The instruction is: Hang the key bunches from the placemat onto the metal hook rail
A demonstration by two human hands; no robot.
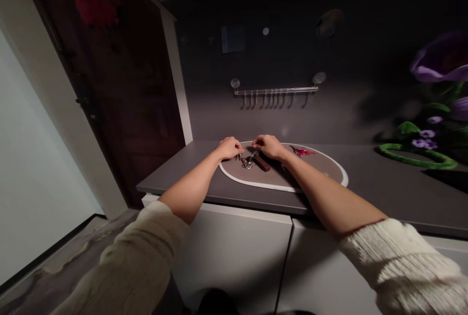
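Observation:
On the grey counter lies an oval brown mat (278, 186) with a white rim. My left hand (230, 148) is over its left end, fingers closed at the edge of a small metal bunch that looks like keys (248, 163). Just right of it my right hand (268, 146) has its fingers curled together above the bunch; what they hold is too small to name. A dark brown bar-shaped piece (262, 163) lies below my right hand, beside the metal pieces. Red items (302, 151) rest on the mat, right of my right hand.
A rail with hooks (276, 91) is fixed to the dark wall behind the counter (373, 193). Purple flowers with a green looped base (417, 160) stand at the right. A dark door (131, 86) is at the left, white cabinets (234, 251) below.

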